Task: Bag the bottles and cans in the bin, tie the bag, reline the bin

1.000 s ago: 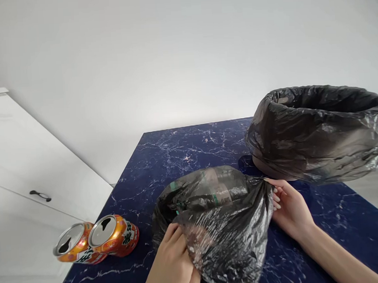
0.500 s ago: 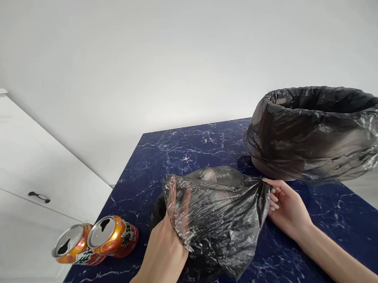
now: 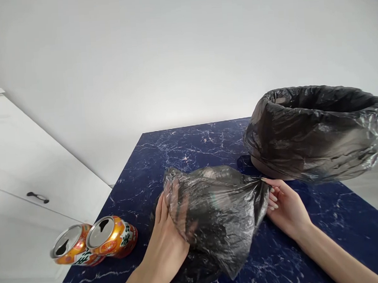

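A thin black garbage bag [image 3: 218,208] is stretched between my two hands above the table. My left hand [image 3: 166,241] is at the bag's left edge, with the film lapping over some of its fingers, which show through the plastic; other fingers lie outside it. Bunched plastic on the right side is pinched between the thumb and fingertips of my right hand [image 3: 285,208]. Something pale and greenish shows faintly through the bag, too dim to name. Left of my left hand stand two opened orange drink cans, a nearer one [image 3: 113,240] and another [image 3: 75,246] touching it.
At the right stands a bin [image 3: 270,168] lined with a black bag [image 3: 320,137] folded over its rim. The dark blue marble-patterned table [image 3: 164,151] meets a pale wall [image 3: 177,61]. Left of the table is a white cabinet [image 3: 33,159] with a dark handle [image 3: 38,197].
My left hand's fingers have shifted and spread at the bag's edge, and the bag's upper left corner has risen a little. The right hand keeps its pinch in the same place.
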The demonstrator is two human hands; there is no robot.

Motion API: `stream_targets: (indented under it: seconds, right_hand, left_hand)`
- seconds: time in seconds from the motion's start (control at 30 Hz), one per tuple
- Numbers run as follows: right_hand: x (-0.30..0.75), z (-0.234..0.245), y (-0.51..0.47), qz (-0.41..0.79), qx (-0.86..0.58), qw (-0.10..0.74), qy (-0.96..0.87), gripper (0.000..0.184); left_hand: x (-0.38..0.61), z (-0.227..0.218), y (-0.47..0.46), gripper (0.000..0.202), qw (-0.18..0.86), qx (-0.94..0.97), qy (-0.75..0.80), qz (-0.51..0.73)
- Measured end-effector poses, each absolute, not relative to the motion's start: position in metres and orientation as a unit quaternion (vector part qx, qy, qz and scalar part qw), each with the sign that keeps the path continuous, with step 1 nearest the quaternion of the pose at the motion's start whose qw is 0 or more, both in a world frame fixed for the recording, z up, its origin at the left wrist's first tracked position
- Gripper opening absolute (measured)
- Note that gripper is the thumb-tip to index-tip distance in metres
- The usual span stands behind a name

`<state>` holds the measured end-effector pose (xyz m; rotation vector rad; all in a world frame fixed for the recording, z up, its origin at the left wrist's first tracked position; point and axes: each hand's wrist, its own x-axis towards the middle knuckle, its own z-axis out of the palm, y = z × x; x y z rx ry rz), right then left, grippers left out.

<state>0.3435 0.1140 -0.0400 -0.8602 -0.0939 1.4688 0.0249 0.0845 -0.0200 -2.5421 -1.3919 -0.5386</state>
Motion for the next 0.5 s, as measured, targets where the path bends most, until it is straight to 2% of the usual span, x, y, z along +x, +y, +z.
stream_targets:
  seconds: [0.37,0.43,0.5]
  right_hand:
    - [0.343,-0.038,0.113,0.657,-0.369,0.656,-0.042,0.057]
    - [0.343,-0.039,0.114,0.656,-0.366,0.659,-0.04,0.058]
    - [0.344,-0.039,0.115,0.652,-0.362,0.665,-0.034,0.058]
  left_hand:
    - [0.02,-0.003,0.098,0.078,0.133,-0.861,-0.46,-0.17]
    - [0.018,-0.002,0.099,0.071,0.149,-0.863,-0.455,-0.162]
    - [0.015,0.001,0.097,0.053,0.167,-0.866,-0.447,-0.152]
